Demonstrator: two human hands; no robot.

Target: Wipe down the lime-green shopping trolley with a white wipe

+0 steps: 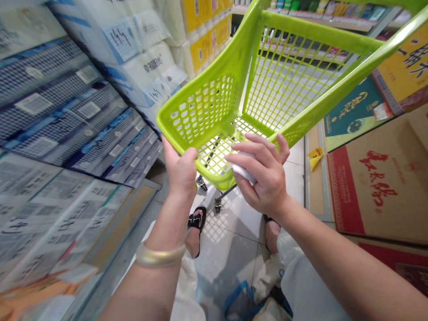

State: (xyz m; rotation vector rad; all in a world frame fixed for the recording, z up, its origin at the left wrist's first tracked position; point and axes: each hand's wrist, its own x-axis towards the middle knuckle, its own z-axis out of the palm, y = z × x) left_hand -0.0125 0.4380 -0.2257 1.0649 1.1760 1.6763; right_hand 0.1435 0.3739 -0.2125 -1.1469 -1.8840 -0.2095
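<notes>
A bright green plastic shopping cart (245,49) with lattice walls stands tilted across the view in front of me. My left hand (179,169) is closed round its near left rim, thumb on top. Bunched under the fingers of my right hand (265,176) is a white cloth (243,171), possibly a tissue; the hand mostly hides it. That hand is over the cart's near right corner, its fingertips close to the rim; whether they touch it I cannot tell. Only the lattice floor shows inside the basket.
Stacked packs (83,107) of paper goods line the left side. Cardboard boxes (381,178) rise on the right. Shelves (321,18) of small goods stand behind the cart. A bag with blue straps (239,298) lies on the tiled floor by my feet.
</notes>
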